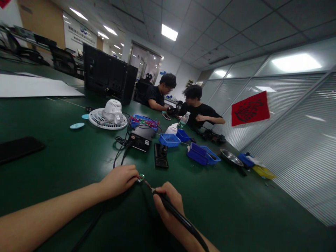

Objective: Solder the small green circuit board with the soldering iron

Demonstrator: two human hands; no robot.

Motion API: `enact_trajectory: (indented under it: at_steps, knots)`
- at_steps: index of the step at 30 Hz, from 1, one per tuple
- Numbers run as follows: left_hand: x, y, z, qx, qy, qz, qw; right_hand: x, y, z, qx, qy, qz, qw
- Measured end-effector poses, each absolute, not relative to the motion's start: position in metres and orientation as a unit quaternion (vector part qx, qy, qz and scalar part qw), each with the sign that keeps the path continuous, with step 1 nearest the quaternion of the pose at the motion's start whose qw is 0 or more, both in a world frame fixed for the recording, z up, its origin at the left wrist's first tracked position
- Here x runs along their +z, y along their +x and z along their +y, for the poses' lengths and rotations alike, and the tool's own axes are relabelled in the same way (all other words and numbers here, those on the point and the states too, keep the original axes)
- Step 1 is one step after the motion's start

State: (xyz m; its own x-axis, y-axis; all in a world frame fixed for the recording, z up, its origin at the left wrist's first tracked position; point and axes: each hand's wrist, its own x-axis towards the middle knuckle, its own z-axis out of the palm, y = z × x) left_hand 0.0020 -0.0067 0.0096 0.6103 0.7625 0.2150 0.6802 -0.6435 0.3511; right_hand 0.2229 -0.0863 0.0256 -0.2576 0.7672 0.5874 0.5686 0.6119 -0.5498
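While both hands work low on the green table (236, 210), the left hand (119, 180) pinches shut on a small circuit board (141, 177), lying on the table at its fingertips. Right hand (168, 206): closed pen-fashion around a soldering iron (174, 213), tip beside the board. Board detail too small to read; iron's cable cut off at the lower edge. Soldering station (141, 137) stands beyond.

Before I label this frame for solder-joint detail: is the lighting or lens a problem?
Head view: dim overall, ceiling lights blown out, walls bent by the wide lens; the small board in the left hand is tiny and soft; the iron in the right hand reads dark.
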Motion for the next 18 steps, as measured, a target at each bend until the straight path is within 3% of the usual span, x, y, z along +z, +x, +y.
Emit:
enact_trajectory:
  at_steps: [18]
  knots:
    - [0.0156,0.0029,-0.0095,0.176,0.878,0.423,0.135,0.0270,0.2233,-0.0854,0.124,-0.432,-0.782,0.433]
